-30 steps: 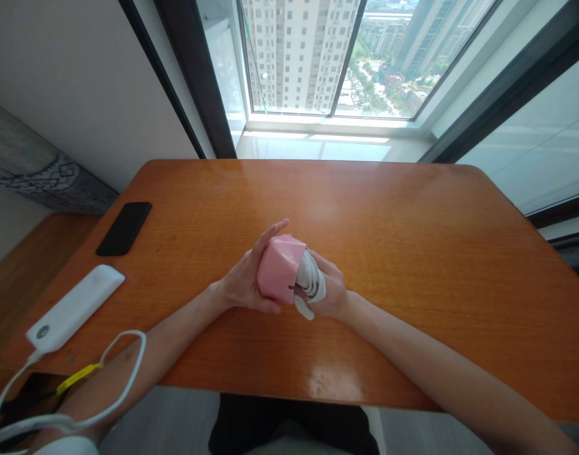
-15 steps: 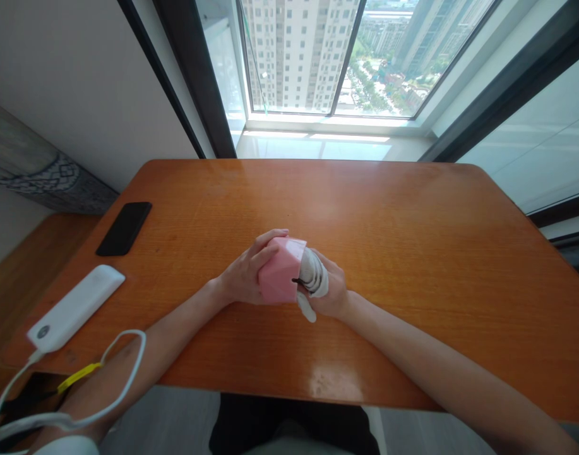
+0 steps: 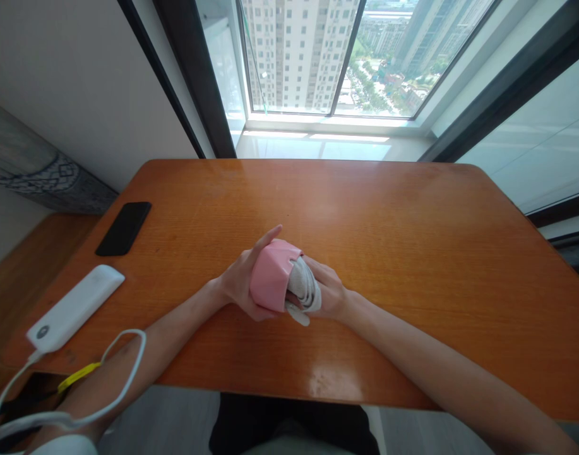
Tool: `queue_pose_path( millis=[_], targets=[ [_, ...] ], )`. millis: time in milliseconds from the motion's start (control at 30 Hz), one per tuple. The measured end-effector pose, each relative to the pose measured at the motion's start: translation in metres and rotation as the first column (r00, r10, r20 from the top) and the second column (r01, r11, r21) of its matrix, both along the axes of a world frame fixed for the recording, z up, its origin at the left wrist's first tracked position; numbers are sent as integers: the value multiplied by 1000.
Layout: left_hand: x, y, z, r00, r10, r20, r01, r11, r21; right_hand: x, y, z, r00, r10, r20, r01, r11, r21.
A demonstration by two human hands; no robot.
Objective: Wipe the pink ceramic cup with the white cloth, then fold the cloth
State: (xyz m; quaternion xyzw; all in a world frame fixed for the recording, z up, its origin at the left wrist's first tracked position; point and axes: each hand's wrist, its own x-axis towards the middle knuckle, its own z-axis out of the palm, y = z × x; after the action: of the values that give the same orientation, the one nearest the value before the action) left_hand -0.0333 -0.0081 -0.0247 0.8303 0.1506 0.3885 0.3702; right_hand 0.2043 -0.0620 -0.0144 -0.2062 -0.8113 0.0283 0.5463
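Above the front middle of the table, a pink faceted container (image 3: 270,275) lies tilted on its side, its opening facing right. My left hand (image 3: 239,281) is wrapped around its closed end, with one finger lifted off the top. In my right hand (image 3: 329,287) is a bunched grey-white cloth (image 3: 304,284) with dark lines along its folds. Part of that cloth is inside the container's mouth, and a loose end hangs below. The fingertips of my right hand are mostly hidden by the cloth and container.
On the wooden table (image 3: 388,253), a black phone (image 3: 124,229) lies at the left. Nearer is a white power bank (image 3: 76,308) with a white cable (image 3: 140,360) looping over my left forearm. A yellow tag (image 3: 78,376) is by the cable. A window stands beyond the far edge.
The pink container has shifted slightly left and turned, with the cloth moving along. My left hand has changed its hold, with one finger now raised. The phone and power bank stay put.
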Motion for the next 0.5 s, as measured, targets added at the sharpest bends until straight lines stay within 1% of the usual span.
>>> queue_pose_path(
  millis=[33, 133, 233, 300, 367, 433, 500],
  targets=[
    [1, 2, 2, 999, -29, 36, 29, 999, 14, 1, 1, -1, 1000, 9, 11, -10, 1000, 10],
    [3, 4, 5, 993, -82, 79, 81, 996, 23, 1, 2, -2, 1000, 16, 8, -16, 1000, 5],
    [5, 5, 1, 989, -116, 92, 118, 993, -23, -1, 0, -3, 999, -15, -51, 13, 999, -39],
    [6, 4, -2, 983, -134, 122, 136, 991, -4, -2, -2, -4, 995, -61, -85, 52, 994, -96],
    [8, 3, -5, 985, -119, 123, 109, 990, 86, -2, -3, -4, 989, -110, -102, 92, 982, -168],
    [10, 2, -6, 992, -51, 115, 28, 981, 194, -1, -3, -4, 983, -142, -114, 113, 966, -234],
    [12, 1, -6, 994, 24, 109, -54, 957, 286, 0, -1, -3, 980, -154, -126, 115, 955, -272]
  ],
)
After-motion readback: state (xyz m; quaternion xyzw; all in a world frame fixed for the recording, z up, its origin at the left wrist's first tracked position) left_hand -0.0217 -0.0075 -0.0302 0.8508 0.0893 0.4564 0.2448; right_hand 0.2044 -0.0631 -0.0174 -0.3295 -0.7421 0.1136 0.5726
